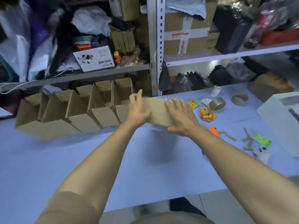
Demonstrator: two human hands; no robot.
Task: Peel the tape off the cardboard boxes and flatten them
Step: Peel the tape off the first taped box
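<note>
Nearest the camera, 2 bare forearms reach up from the bottom of the frame over the pale blue table (pixel 80 159). At frame centre both hands hold 1 cardboard box (pixel 157 110) raised off the table, its shadow falling on the surface below. The left hand (pixel 137 109) grips the box's left end with the thumb hooked at the front and the fingers up along the far edge. The right hand (pixel 181 115) lies spread over the right part, fingers fairly straight and pressing, the thumb under the lower edge. The box looks already collapsed or nearly so, though motion blur makes that uncertain.

Corrugated board of this kind should be light and stiff across its faces but will fold readily at the creases, so it is best held at opposite ends and pressed flat on the broad panel (thin edges can buckle).

Right of centre lie an orange cutter (pixel 213 130), peeled tape strips (pixel 247 139), red and yellow stickers (pixel 207 114) and 2 tape rolls (pixel 216 103). Left of centre, a row of open boxes (pixel 77 110) stands, still unflattened. Beyond, the upper frame shows cluttered metal shelves (pixel 152 46).
</note>
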